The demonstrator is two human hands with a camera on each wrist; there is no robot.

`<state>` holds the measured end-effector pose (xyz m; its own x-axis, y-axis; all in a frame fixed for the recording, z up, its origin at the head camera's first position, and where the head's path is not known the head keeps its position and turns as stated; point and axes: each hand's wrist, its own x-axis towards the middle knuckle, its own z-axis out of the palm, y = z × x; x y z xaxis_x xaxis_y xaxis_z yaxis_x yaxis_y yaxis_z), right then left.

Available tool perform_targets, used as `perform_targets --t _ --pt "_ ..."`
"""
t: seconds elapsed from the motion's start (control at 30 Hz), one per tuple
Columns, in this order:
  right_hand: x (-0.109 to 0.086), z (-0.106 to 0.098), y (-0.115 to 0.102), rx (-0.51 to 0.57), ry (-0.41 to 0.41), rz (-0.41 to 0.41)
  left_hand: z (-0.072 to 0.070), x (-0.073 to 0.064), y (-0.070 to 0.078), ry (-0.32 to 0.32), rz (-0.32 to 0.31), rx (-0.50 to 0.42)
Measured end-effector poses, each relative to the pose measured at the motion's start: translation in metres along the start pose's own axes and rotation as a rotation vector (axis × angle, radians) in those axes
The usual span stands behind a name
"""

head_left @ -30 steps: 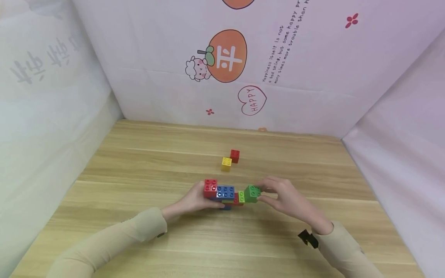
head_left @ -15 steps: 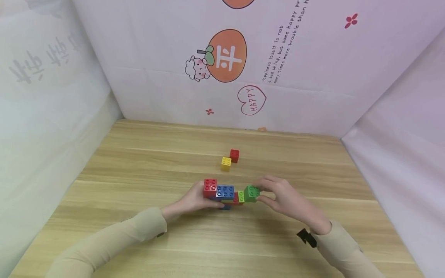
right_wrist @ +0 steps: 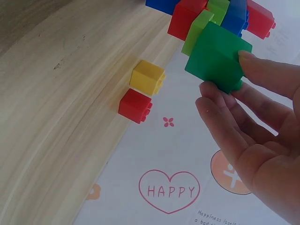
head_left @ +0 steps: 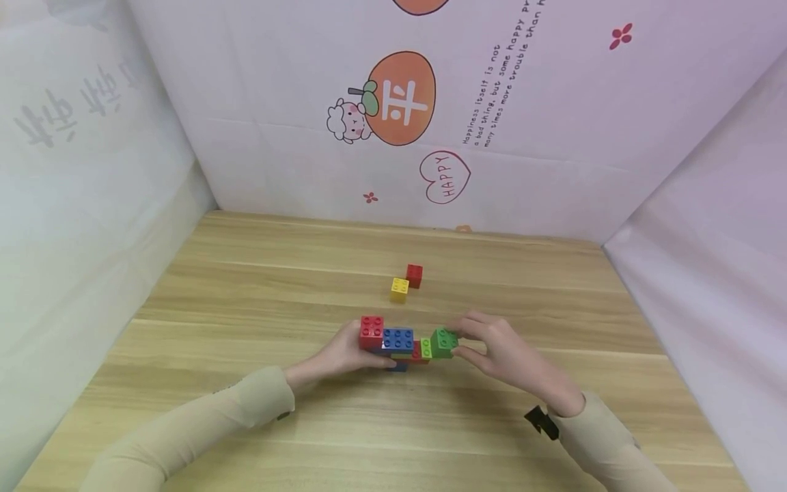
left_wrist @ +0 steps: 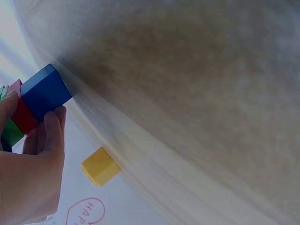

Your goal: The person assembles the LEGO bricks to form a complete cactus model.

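A stepped stack of toy building bricks is held up over the table, gripped at its left side by my left hand [head_left: 344, 355]. It has a red brick [head_left: 371, 331] on top, a blue brick [head_left: 398, 339] beside and below, then a red brick [right_wrist: 185, 18], a light green brick [head_left: 426, 348] and a blue brick [left_wrist: 46, 91] at the bottom. My right hand [head_left: 504, 355] pinches a dark green brick [right_wrist: 220, 56] between thumb and fingers at the stack's right end. In the right wrist view that brick meets the light green one; whether it is pressed home I cannot tell.
A yellow brick [head_left: 399, 290] and a loose red brick [head_left: 415, 276] stand close together on the wooden table [head_left: 277, 273], beyond the hands. White printed cloth [head_left: 295, 137] hangs behind and along both sides. A black clip-like piece [head_left: 542, 422] sits by the right cuff.
Almost nothing differs. Both hands keep their grips, with the stack and green brick shifted only very slightly left in the head view.
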<state>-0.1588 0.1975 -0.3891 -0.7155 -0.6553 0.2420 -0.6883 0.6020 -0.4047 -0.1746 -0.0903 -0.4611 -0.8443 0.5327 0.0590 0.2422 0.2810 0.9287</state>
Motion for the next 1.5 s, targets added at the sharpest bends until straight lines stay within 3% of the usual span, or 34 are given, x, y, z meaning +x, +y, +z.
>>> perform_targets --t 0.27,0.4,0.6,0.83,1.5 --pt "-0.002 0.004 0.003 0.033 0.038 -0.01 0.0 0.0 0.0 0.008 0.006 0.01" --pt "-0.004 0.007 0.005 0.123 0.027 0.05 0.0 -0.001 0.001 0.01 -0.004 0.006" --pt "-0.006 0.011 0.009 0.285 -0.076 0.191 0.001 -0.001 0.0 0.007 -0.02 -0.002" --pt "-0.005 0.015 0.011 0.349 -0.212 0.297 0.002 -0.001 -0.001 0.006 -0.032 -0.008" --pt "-0.002 0.018 0.015 0.636 -0.273 0.339 0.002 -0.001 -0.002 0.008 -0.014 -0.011"
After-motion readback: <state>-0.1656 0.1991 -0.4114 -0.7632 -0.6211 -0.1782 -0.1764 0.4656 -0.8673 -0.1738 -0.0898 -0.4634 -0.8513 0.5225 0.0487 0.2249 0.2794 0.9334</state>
